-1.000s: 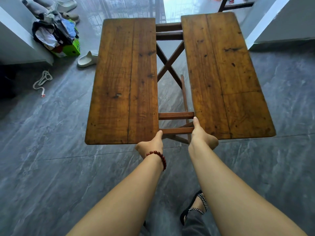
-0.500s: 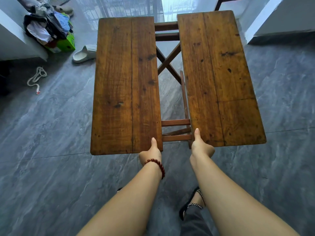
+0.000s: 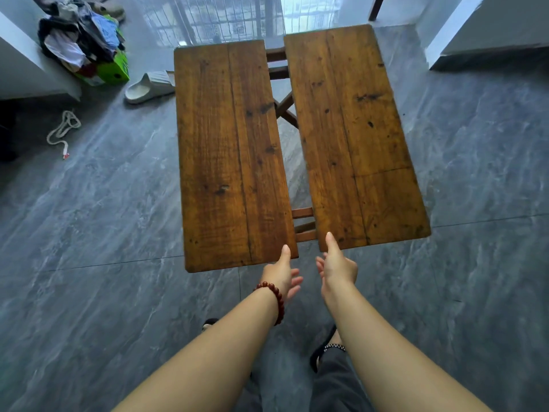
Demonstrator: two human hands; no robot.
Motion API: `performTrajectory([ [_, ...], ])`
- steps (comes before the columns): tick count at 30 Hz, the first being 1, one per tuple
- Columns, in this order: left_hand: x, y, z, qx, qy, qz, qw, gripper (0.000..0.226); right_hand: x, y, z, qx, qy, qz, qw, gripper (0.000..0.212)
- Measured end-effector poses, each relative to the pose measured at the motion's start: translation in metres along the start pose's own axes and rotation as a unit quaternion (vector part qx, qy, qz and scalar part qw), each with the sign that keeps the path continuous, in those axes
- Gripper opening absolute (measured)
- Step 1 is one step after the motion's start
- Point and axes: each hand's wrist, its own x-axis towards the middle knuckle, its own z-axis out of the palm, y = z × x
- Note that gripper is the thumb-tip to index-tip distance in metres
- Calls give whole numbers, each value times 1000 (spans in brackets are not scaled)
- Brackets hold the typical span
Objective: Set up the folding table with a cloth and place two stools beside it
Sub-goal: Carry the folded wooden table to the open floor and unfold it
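Head view: both hands were at the near edge of the folding surface (image 3: 231, 156).
Left hand (image 3: 280, 276) and right hand (image 3: 337, 267) were loose and gripped nothing, thumbs touching its two wooden halves. It stood on the grey floor (image 3: 89, 263), halves slightly apart; slipper (image 3: 147, 87) and clothes pile (image 3: 80, 40) far left.

No readable text; green box (image 3: 114, 71) by clothes pile (image 3: 80, 40) maybe carries print, too blurred to read.

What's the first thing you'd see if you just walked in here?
A brown wooden folding table fills the middle, with a gap running down its top. The left hand and right hand reach its near edge, thumbs at the wood. A clothes heap sits top left.
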Motion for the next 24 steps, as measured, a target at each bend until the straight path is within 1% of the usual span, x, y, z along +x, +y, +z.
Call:
performTrajectory([
  [2, -4, 1, 6, 35, -12, 20, 999, 58, -2, 4, 1, -15, -18, -7, 1000, 31],
  [4, -5, 5, 9, 73, -3, 63, 995, 48, -4, 5, 3, -8, -37, -15, 999, 24],
  [7, -3, 12, 10, 111, 22, 122, 986, 34, -5, 2, 8, 13, -51, -19, 998, 26],
  [15, 15, 28, 8, 205, 79, 202, 954, 26, 0, -9, 11, 3, -58, -36, 998, 17],
  [20, 30, 34, 22, 231, 84, 225, 943, 27, 15, -21, 15, -2, -79, -38, 996, 14],
  [24, 42, 30, 38, 245, 86, 244, 934, 24, 29, -29, 16, -24, -109, -46, 993, 18],
])
